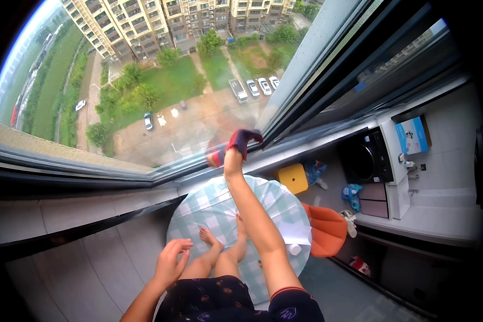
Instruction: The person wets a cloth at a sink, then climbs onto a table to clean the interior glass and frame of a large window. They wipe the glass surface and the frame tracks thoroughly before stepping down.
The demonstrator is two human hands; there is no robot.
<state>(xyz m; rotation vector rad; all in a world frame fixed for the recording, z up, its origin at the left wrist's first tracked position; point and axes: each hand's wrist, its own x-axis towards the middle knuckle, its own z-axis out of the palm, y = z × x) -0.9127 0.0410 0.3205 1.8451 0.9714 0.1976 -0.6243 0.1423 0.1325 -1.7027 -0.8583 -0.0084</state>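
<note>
**Right hand clamps a dark cloth flat on the window glass**

The right hand [232,159] is closed over a bunched dark blue cloth with red edging [243,140], pressing it against the large glass window pane [161,107] just above the dark metal window frame [91,174]. The arm is stretched fully out, so the cloth sits at the far end of the reach, low on the pane near the corner where the frame bends away to the right.

The left hand [172,263] hangs loose and empty with the fingers half curled, near the bare knees and touching nothing.

The person stands barefoot on a round table covered in a pale green and white checked cloth [198,209], set close under the window. A small white cylinder [294,249] lies at the table's right edge. Beside the table are an orange chair [327,231] and, nearer the wall, a yellow square stool [293,177].

To wipe well here, I judge that the palm should stay flat behind the cloth so the pressure spreads, and the strokes should stay short. With the body leaning out this far, the feet belong near the table's middle, and the free hand would do better braced on the frame.
</note>
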